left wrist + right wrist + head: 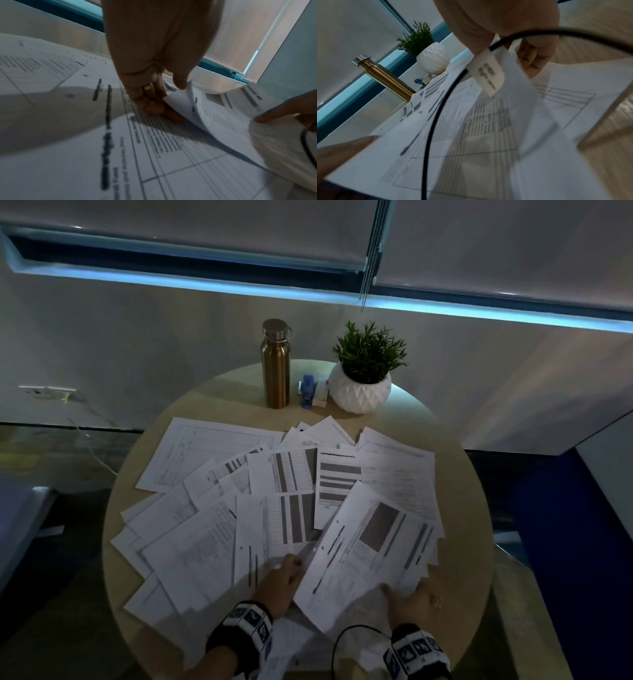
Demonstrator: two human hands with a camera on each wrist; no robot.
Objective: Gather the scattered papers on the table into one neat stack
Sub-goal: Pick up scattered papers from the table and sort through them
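Note:
Several printed papers lie fanned and overlapping across the round wooden table. One large sheet at the near right is lifted off the rest. My left hand pinches its left edge, and in the left wrist view the thumb lies over the curled edge with the fingers beneath. My right hand grips the sheet's near right corner, thumb on top. In the right wrist view its fingers curl behind the paper.
At the table's far side stand a gold metal bottle, a blue stapler and a potted plant in a white pot. A black cable with a white label loops from my right wrist over the papers.

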